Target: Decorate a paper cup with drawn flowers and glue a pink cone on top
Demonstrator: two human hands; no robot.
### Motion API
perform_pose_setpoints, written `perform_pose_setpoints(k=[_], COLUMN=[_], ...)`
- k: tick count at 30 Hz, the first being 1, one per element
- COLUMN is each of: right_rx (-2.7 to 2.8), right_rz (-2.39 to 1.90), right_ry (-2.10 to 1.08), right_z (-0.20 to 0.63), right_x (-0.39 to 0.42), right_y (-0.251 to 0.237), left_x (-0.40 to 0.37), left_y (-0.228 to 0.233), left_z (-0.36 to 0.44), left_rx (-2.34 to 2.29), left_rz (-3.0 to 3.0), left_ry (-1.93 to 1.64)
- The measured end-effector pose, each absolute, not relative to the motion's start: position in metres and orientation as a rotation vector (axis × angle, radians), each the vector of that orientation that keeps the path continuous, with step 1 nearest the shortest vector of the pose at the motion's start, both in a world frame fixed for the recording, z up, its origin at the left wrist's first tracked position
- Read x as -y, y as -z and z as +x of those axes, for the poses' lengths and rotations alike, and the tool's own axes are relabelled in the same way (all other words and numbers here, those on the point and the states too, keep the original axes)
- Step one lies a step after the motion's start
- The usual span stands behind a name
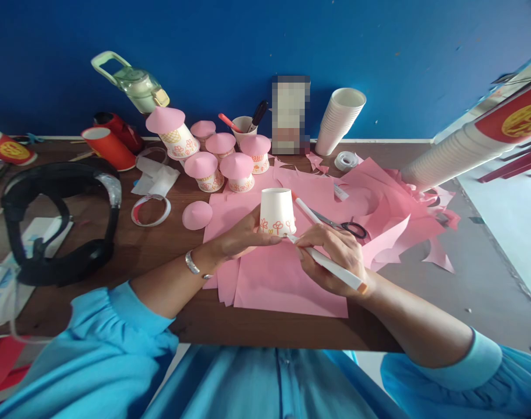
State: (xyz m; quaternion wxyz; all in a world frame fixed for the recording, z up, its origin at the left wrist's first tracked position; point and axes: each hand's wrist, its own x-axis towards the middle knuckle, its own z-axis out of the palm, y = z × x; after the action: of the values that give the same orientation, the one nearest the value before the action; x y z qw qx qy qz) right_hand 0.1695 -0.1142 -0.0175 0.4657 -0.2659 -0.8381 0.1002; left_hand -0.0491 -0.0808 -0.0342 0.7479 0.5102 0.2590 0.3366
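My left hand (243,235) is closed round the lower left side of a white paper cup (277,206), which is held upside down above pink paper (287,285). Orange flowers are drawn in a band near the cup's rim. In my right hand (333,256) is a white marker (335,269) with an orange end, its tip at the cup's rim. Just behind that hand lie an orange-and-white marker (307,208) and black-handled scissors (353,229). Left of the cup, a pink paper cone (197,215) rests on the table.
Several decorated cups with pink cone roofs (237,167) stand behind. A stack of white cups (342,119) leans by the blue wall. Pink scraps (392,203) pile up on the right. Tape rolls (151,210), a black headset-like strap (60,224) and a green bottle (137,87) are at left.
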Motion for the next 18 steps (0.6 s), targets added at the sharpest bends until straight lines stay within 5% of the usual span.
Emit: perform_pose_setpoints(k=[18], right_rx=[2.087], right_rz=[-0.679], right_ry=[-0.236], right_z=[0.170], right_x=[0.116], right_y=[0.018], left_x=[0.079], left_y=[0.045], left_z=[-0.051], left_rx=[-0.594], left_rz=[1.095], left_ry=[-0.721])
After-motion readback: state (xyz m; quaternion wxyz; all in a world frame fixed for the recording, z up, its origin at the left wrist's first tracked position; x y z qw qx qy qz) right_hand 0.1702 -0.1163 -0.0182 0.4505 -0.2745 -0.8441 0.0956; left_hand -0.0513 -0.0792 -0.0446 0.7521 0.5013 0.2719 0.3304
